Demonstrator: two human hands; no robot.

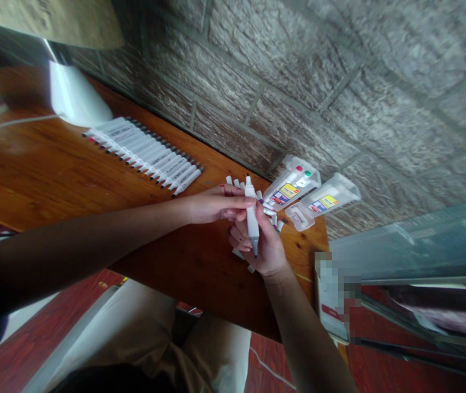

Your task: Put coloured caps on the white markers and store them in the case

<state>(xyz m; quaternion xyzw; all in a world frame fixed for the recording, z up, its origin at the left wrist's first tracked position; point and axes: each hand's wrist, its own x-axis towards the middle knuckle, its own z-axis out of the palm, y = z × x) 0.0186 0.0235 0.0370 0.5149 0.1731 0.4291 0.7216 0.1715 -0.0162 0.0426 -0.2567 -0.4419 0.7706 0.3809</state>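
My left hand (212,204) and my right hand (263,245) meet over the wooden table (52,164), both closed on one white marker (251,215) with a grey cap end pointing toward me. Several loose white markers (271,213) lie under and beyond my hands. A neat row of several white markers (146,153) lies to the left on the table. Two clear plastic marker cases (310,191) rest at the far right by the wall.
A stone-textured wall (339,82) runs along the table's far side. A white object (77,98) and a cable sit at the back left. A glass-topped unit (413,245) and a small box stand right of the table. My knees show below the table edge.
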